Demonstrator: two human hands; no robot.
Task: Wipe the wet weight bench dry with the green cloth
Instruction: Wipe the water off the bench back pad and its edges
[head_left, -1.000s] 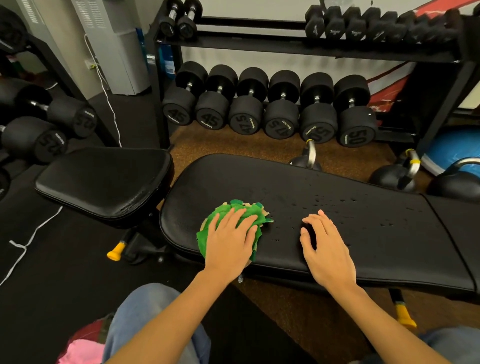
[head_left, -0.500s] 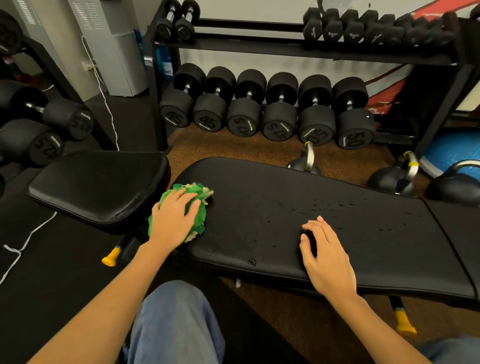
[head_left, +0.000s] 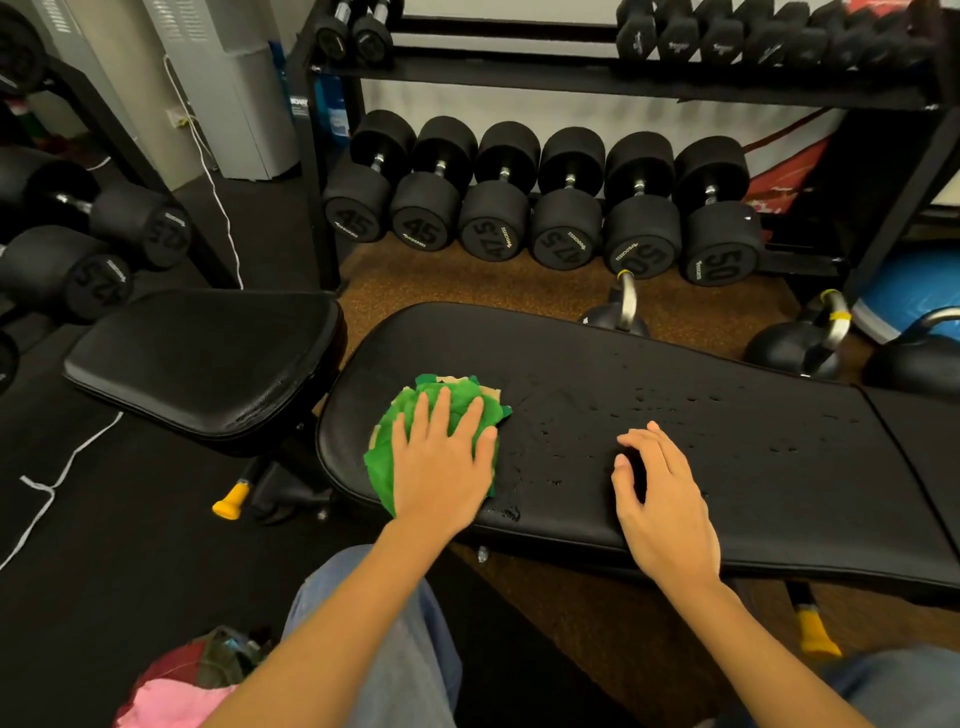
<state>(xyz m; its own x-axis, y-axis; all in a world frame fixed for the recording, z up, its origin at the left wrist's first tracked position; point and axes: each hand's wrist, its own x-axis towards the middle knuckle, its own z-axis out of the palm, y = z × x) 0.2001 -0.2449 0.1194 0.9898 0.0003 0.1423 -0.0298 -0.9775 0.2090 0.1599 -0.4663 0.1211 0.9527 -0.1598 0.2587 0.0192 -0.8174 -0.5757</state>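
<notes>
Kneeling at the near edge, a person in blue jeans (head_left: 395, 639) has both hands on the black weight bench (head_left: 727, 467). Left hand (head_left: 441, 467) lies flat, fingers straight and spread, pressing the bunched green cloth (head_left: 395, 436) onto the pad's left end. Right hand (head_left: 665, 499) rests on the pad's near middle, fingers relaxed, holding nothing. Water droplets (head_left: 649, 405) bead farther right. Behind, kettlebells (head_left: 795, 348) and a dumbbell rack (head_left: 545, 208) stand.

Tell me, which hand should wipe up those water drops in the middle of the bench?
Probably the left hand: it already presses the green cloth flat on the bench, and the drops lie just to its right. The right hand rests bare on the pad, holding nothing.
</notes>
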